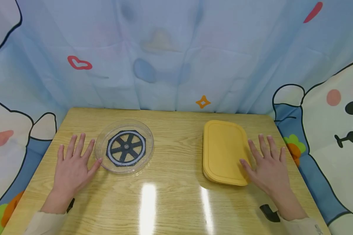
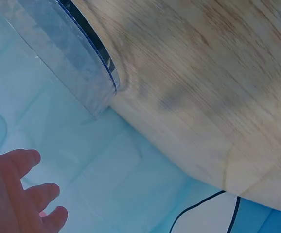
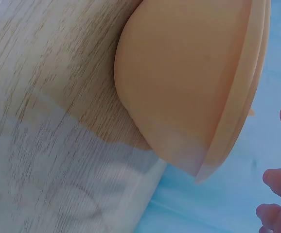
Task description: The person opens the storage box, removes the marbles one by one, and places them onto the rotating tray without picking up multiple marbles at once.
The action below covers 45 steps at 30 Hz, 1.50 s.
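On the left of the table, my left hand (image 1: 71, 169) is spread palm down with straight fingers, its thumb tip right at the rim of a round clear plastic dish (image 1: 148, 158). A black spoked wheel shape with a pale ring (image 1: 126, 147) shows inside that dish. My right hand (image 1: 269, 169), fingers also spread and straight, hovers by the right side of a yellow lidded box (image 1: 225, 151). Its thumb overlaps the lid's edge in the head view. From the right wrist, the box's rounded wall (image 3: 179, 73) appears close, with fingertips (image 3: 276, 182) apart from it.
Both things stand on a light wood-grain table (image 1: 176, 169), the dish left and the box right, with a wide gap between them. A blue cartoon-print curtain (image 1: 170, 65) hangs behind the table's back edge and along both sides.
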Each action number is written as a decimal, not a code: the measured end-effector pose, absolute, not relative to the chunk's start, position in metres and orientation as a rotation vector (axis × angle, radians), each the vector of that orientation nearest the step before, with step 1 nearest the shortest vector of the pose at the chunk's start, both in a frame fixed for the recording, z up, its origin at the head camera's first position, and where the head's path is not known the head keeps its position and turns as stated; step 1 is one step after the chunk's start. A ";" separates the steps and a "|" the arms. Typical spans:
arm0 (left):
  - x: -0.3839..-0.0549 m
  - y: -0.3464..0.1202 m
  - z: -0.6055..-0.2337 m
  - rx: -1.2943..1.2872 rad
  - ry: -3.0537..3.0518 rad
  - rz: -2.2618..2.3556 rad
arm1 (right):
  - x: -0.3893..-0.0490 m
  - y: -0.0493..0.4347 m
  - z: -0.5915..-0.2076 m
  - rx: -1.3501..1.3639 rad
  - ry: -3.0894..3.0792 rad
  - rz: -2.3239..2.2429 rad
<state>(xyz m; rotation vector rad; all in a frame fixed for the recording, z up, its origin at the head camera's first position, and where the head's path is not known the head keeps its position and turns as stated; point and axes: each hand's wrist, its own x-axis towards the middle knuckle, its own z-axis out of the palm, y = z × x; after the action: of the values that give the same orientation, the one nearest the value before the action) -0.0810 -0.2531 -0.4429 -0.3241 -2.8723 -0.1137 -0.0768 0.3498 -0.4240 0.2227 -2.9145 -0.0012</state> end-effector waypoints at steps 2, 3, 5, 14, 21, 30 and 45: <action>-0.081 -0.253 -0.443 -0.323 -2.874 -0.117 | -0.075 0.350 -0.425 0.223 -2.922 -0.002; -0.081 -0.252 -0.442 -0.321 -2.876 -0.119 | -0.075 0.350 -0.427 0.227 -2.918 0.010; -0.082 -0.252 -0.442 -0.310 -2.883 -0.130 | -0.074 0.349 -0.430 0.248 -2.889 0.043; -0.082 -0.248 -0.445 -0.211 -2.895 -0.264 | -0.073 0.338 -0.435 0.331 -2.717 0.266; -0.086 -0.251 -0.449 -0.029 -2.995 -0.566 | -0.067 0.315 -0.440 0.347 -2.695 0.424; -0.096 -0.255 -0.470 0.059 -2.923 -1.164 | -0.060 0.262 -0.447 0.420 -2.663 0.583; -0.106 -0.250 -0.486 0.135 -2.862 -1.418 | -0.069 0.226 -0.467 0.573 -2.692 0.441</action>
<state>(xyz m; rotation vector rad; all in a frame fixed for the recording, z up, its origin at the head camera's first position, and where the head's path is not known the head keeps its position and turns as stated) -0.1063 -0.2503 -0.4865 0.1351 -2.8619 -1.4180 -0.0692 0.2260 -0.4670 0.5733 -2.6923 0.4414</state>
